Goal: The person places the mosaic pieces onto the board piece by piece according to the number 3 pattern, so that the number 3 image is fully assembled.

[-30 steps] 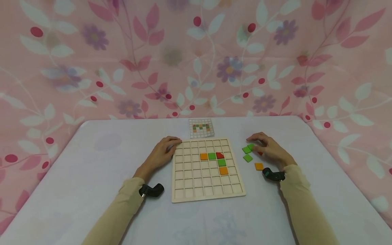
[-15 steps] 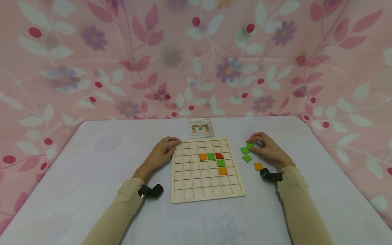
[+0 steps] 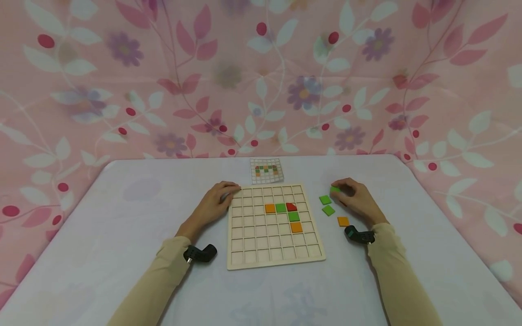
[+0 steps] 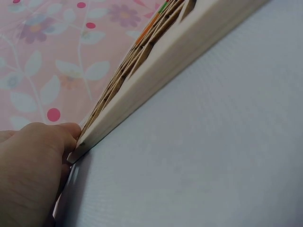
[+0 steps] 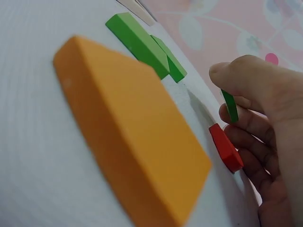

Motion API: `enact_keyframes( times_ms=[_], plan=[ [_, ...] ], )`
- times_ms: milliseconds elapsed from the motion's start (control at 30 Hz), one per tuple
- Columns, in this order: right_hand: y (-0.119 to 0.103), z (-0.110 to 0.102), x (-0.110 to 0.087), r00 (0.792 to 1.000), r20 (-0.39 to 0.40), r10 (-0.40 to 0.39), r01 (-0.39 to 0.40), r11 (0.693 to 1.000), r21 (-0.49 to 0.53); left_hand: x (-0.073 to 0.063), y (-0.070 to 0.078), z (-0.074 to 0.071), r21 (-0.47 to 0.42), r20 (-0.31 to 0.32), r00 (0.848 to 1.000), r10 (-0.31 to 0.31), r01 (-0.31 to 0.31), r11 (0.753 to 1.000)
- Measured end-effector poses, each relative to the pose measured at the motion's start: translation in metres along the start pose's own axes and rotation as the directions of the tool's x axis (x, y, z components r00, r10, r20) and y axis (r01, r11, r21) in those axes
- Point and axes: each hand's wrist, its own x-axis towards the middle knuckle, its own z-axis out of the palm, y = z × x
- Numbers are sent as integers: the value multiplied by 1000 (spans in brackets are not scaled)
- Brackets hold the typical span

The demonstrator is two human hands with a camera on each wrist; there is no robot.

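Observation:
In the head view a wooden grid board (image 3: pixel 261 244) lies on the table with orange, green and red tiles in some cells. At its far left corner my left hand (image 3: pixel 216 199) holds the edge, and in the left wrist view my fingertips (image 4: pixel 71 130) meet that corner. To the board's right my right hand (image 3: pixel 356 197) pinches a green tile (image 5: pixel 230 105) between thumb and fingers, raised off the table. Beneath the fingers a red tile (image 5: pixel 226 149) rests on the table, hidden in the head view. Two green tiles (image 3: pixel 325 199) and an orange tile (image 3: pixel 343 221) lie nearby.
Behind the board lies a small pattern card (image 3: pixel 266 171) printed with a coloured grid. A pink floral cloth (image 3: pixel 261 90) hangs behind the white table (image 3: pixel 163 181). Each wrist wears a black camera, such as the left one (image 3: pixel 200 253).
My right hand has closed its thumb and fingers on one green tile and lifted it slightly away from the other green ones. The left hand stays at the board's corner.

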Motion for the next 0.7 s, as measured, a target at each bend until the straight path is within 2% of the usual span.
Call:
enact_keyframes(
  times_ms=[333, 700],
  plan=[
    [-2, 0, -1, 1000, -14, 15, -15, 1000, -12, 0, 1, 0, 1, -13, 1000, 18, -18, 1000],
    [-3, 0, -1, 1000, -28, 9, -10, 1000, -22, 0, 1, 0, 3, -1, 1000, 0, 0, 1000]
  ],
)
